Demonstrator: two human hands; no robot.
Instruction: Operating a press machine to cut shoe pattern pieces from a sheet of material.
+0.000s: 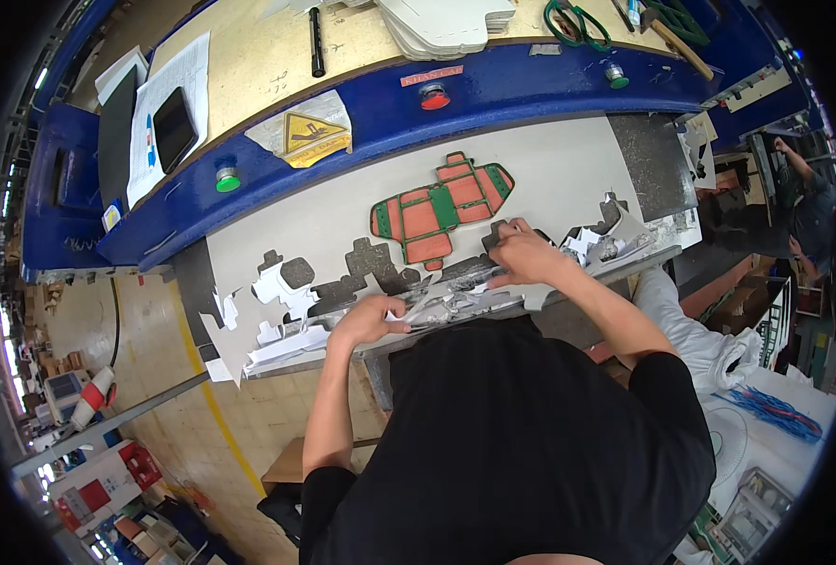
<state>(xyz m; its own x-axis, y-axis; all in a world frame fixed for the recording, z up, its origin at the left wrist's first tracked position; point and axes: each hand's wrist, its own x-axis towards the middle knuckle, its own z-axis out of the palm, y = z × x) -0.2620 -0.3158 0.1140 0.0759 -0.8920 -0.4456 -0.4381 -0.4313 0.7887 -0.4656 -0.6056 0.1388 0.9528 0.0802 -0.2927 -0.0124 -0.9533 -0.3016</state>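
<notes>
The left hand (371, 320) and the right hand (523, 256), fingers bent and partly open, touch the paper scraps (446, 306) along the surface's (661, 165) near edge; whether they grip any, I cannot tell. Beyond lies a red-and-green die (420, 218).

A blue machine (526, 91), red button (434, 98) and warning sign (311, 136) show a factory workshop.

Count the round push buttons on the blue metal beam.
3: round green push button at left on the blue metal beam, round red push button near its middle, second green push button toward its right. Hidden faces may carry more.
</notes>
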